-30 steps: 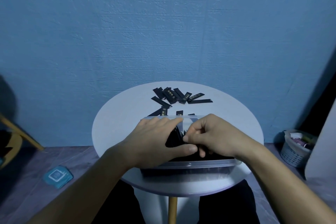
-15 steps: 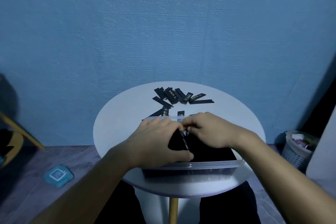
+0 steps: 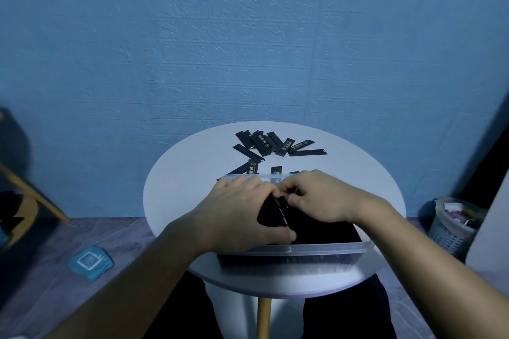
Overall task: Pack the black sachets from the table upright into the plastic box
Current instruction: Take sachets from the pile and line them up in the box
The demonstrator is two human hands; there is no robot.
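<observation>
A clear plastic box (image 3: 303, 252) stands at the near edge of the round white table (image 3: 181, 190), filled with black sachets (image 3: 325, 231) standing on edge. My left hand (image 3: 237, 215) reaches into the box's left half, fingers and thumb curled round a bunch of upright sachets (image 3: 271, 212). My right hand (image 3: 319, 198) sits just right of it over the box, fingers curled down onto the sachet tops; what it pinches is hidden. Several loose black sachets (image 3: 275, 144) lie scattered flat on the table beyond the box.
A blue wall stands close behind the table. On the floor lie a teal packet (image 3: 91, 261) at the left and a white woven basket (image 3: 451, 226) at the right. A wooden chair leg (image 3: 30, 190) shows at the far left.
My right hand has moved away from me, from the near middle of the box to its far side. My left hand keeps its hold on the sachets in the left half.
</observation>
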